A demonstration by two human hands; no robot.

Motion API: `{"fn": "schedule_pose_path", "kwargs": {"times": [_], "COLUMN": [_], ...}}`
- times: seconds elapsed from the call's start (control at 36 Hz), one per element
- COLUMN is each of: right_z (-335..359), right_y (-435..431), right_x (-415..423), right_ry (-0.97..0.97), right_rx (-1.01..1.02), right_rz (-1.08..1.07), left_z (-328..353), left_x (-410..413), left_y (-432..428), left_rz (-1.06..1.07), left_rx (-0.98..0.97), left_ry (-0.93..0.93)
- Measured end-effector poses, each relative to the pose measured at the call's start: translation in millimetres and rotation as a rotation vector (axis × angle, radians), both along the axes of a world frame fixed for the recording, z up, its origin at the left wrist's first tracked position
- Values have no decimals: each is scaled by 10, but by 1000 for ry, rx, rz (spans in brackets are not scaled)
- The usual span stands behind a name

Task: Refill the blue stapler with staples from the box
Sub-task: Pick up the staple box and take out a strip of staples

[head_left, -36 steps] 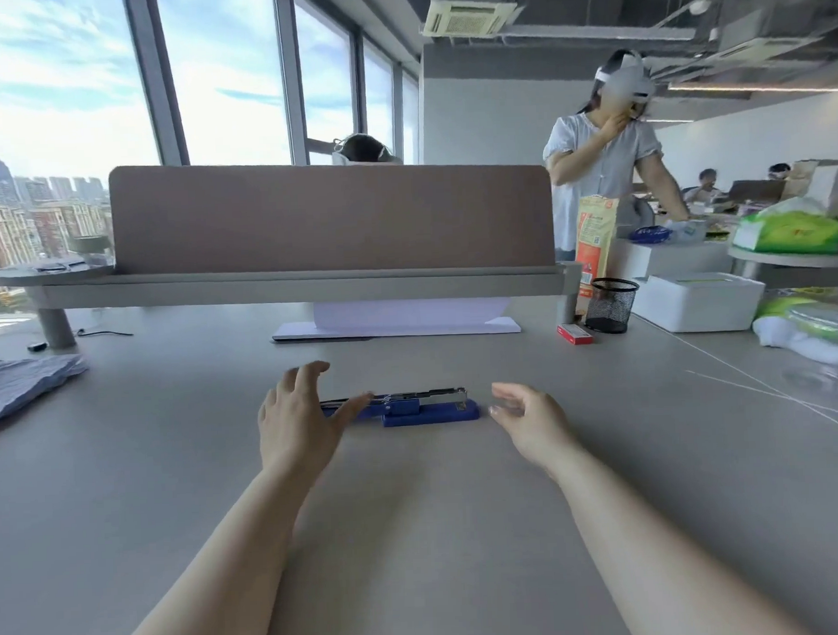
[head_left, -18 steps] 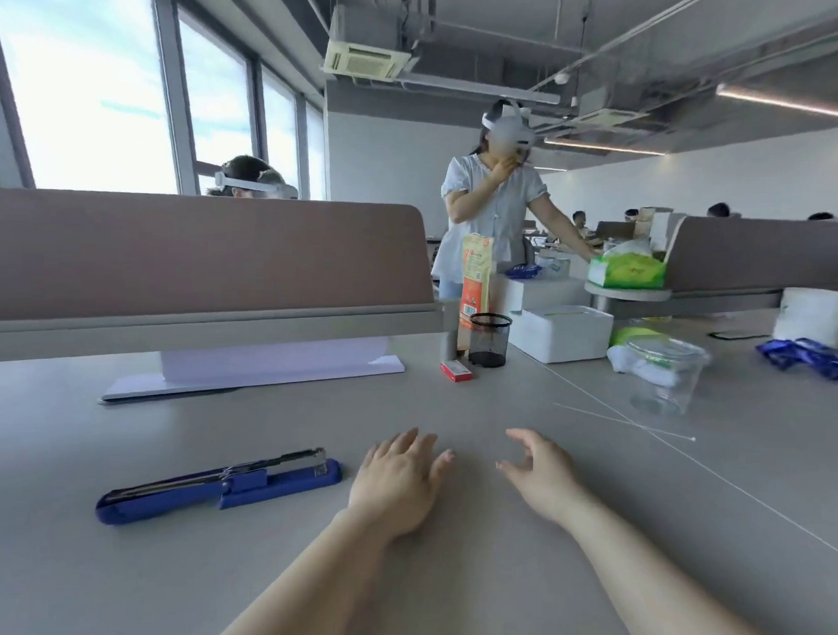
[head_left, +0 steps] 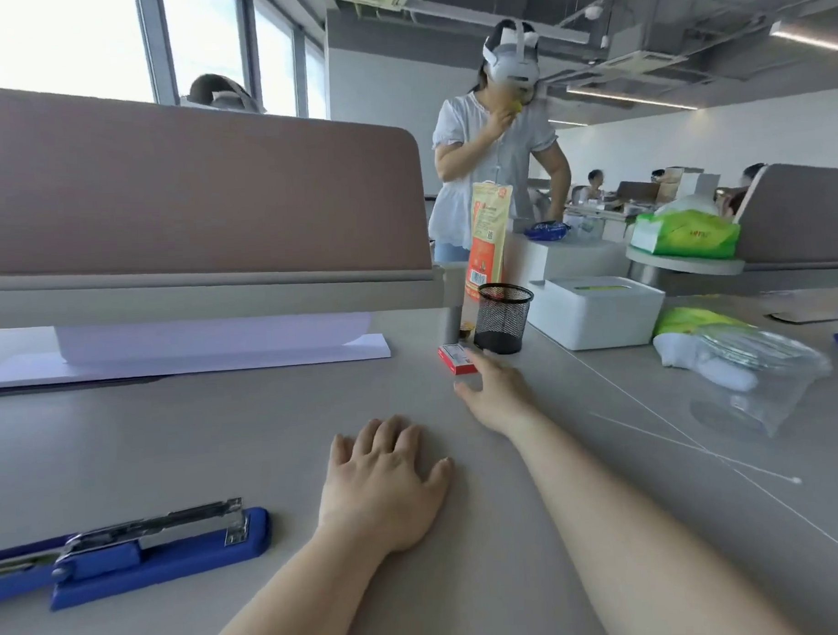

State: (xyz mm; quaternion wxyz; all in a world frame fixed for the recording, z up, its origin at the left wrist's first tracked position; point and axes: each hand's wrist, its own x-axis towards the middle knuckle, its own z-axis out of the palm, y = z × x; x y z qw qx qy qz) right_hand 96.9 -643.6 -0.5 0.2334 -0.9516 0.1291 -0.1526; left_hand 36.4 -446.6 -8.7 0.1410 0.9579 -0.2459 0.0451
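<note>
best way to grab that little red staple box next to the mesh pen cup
Pinch the red staple box across its two long sides, thumb on one and fingers on the other, coming from above and the near side. It lies flat on the desk, so only its low side walls offer purchase. The black mesh cup stands close behind it, blocking the far side. The right hand is already reaching in from the near side.

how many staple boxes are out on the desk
1. The small red staple box lies on the desk by the black mesh pen cup, at the right hand's fingertips. More could be hidden behind the divider.
</note>
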Motion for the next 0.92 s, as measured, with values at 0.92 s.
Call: {"fn": "schedule_pose_path", "kwargs": {"times": [0.92], "right_z": [-38], "right_y": [809], "right_x": [-2211], "right_ry": [-173], "right_rx": [120], "right_rz": [56], "left_z": [79], "left_x": [-1275], "left_y": [560], "left_rz": [-35], "left_rx": [-66], "left_ry": [3]}}
